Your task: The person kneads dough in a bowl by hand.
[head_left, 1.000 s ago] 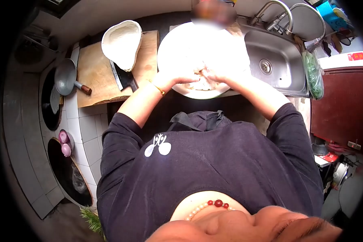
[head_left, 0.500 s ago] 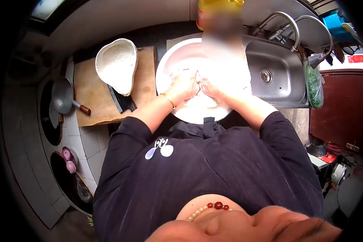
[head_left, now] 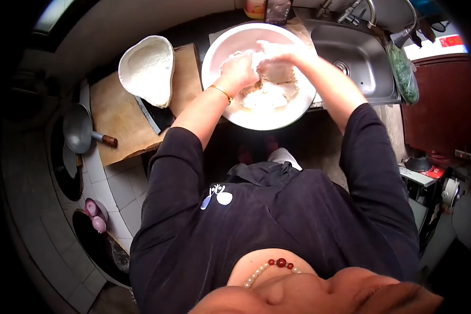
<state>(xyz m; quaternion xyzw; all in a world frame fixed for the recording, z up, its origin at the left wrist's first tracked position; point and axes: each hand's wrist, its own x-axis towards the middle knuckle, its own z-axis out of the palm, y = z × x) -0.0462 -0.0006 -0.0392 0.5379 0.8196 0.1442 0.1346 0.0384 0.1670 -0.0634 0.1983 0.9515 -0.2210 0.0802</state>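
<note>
A large white basin [head_left: 261,123] stands on the counter, with a whitish, doughy mass [head_left: 269,95] in its lower middle. Over the left part of the basin, my left hand [head_left: 239,71] is closed with its fingers curled; whitish stuff shows about the fingers, but what they hold is too bright to make out. My right hand [head_left: 277,54] is inside the basin just to the right, close to the left one, its fingers washed out by glare. To the left, a white bowl of flour-like powder [head_left: 148,70] rests on a wooden board.
The wooden board [head_left: 112,112] carries a knife [head_left: 150,116] partly under the bowl. A steel sink [head_left: 369,73] with taps lies right of the basin, beside bagged greens [head_left: 403,78]. A ladle [head_left: 79,129] and onions [head_left: 97,217] are at the left. A phone [head_left: 277,11] stands behind the basin.
Both hands have moved from the near middle of the basin towards its far side, and the doughy mass shows more. The glare over the basin has shrunk, and the view has shifted.
</note>
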